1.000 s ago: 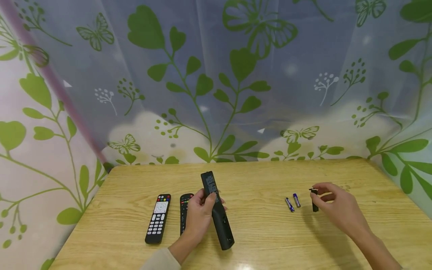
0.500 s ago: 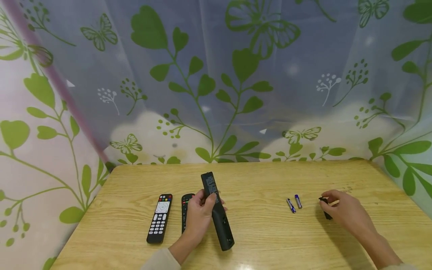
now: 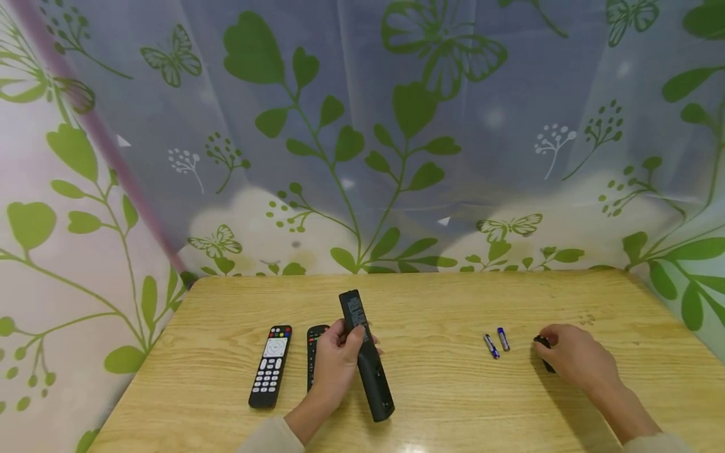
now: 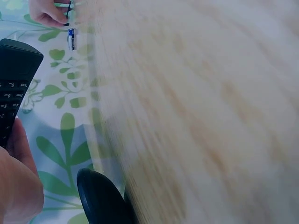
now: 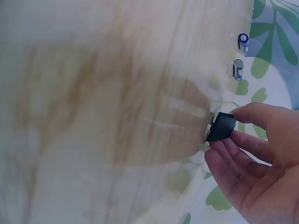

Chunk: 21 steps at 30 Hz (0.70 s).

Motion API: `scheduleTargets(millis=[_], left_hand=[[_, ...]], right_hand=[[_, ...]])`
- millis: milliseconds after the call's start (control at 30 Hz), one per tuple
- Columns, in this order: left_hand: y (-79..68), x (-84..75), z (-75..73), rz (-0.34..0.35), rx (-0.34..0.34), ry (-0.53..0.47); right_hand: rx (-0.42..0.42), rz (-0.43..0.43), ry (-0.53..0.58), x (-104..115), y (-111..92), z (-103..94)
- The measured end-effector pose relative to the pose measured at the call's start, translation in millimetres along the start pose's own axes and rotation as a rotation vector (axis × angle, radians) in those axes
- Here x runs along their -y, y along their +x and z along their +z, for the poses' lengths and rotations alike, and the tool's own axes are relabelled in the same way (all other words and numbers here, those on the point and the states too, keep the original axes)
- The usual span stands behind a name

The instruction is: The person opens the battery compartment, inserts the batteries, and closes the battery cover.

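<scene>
My left hand [image 3: 334,362] grips a black remote control [image 3: 375,384] tilted above the table. Its labelled back faces up, and the lower part looks like an uncovered battery compartment; in the left wrist view the keypad side of this remote control [image 4: 17,74] shows. At the right, my right hand [image 3: 580,358] pinches a small black battery cover [image 5: 223,127] between thumb and fingers, low at the tabletop. Whether the cover touches the wood is hard to tell. To the left of that hand lie two blue-and-silver batteries, one battery [image 3: 491,346] beside the other battery [image 3: 503,339].
A black remote with white buttons [image 3: 270,368] lies face up on the left of the wooden table [image 3: 442,402]. Next to it lies a second black remote [image 3: 312,352], partly hidden by my left hand. A patterned curtain [image 3: 362,138] stands behind the table's back edge.
My right hand has moved right and down to the tabletop with the battery cover, which has tilted from upright. The left hand keeps its hold on the remote control, nearly still.
</scene>
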State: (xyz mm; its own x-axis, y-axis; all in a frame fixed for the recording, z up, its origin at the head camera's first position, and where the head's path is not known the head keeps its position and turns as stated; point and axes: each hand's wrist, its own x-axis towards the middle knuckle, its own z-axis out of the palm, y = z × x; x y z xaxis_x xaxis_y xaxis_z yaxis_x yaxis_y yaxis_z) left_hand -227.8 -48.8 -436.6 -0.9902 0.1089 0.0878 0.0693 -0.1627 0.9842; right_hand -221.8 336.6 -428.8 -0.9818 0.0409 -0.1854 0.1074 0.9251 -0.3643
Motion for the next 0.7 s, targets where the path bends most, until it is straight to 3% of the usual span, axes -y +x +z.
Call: scheduleTargets(millis=[700], left_hand=[[-1.3, -2.7, -0.7, -0.003, -0.003, 0.029]], right_hand=[[-0.011, -0.014, -0.004, 0.9, -0.5, 5.6]])
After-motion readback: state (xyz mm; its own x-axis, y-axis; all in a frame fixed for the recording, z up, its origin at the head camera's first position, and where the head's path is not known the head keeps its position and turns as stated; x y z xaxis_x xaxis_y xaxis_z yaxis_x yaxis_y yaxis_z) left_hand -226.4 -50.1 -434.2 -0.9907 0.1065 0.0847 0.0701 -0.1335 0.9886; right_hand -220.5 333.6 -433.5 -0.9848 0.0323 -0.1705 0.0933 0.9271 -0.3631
